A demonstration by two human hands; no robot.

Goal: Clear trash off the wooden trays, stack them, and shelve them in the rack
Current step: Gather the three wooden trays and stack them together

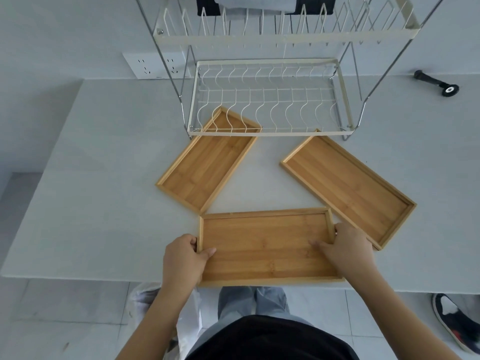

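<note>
Three bare wooden trays lie on the white table (pixel 91 178). The near tray (pixel 265 245) sits at the table's front edge, with my left hand (pixel 183 258) gripping its left end and my right hand (pixel 348 246) gripping its right end, thumbs inside the rim. The left tray (pixel 207 162) lies angled, its far corner under the front of the white wire rack (pixel 270 100). Angled the other way, the right tray (pixel 348 188) lies beside my right hand. No trash shows on any tray.
The rack's upper tier (pixel 285 35) hangs above the lower basket. A black tool (pixel 437 83) lies at the back right of the table. A white plastic bag (pixel 155 302) sits on the floor below the edge, a shoe (pixel 457 320) at right. A wall socket (pixel 155 66) is behind.
</note>
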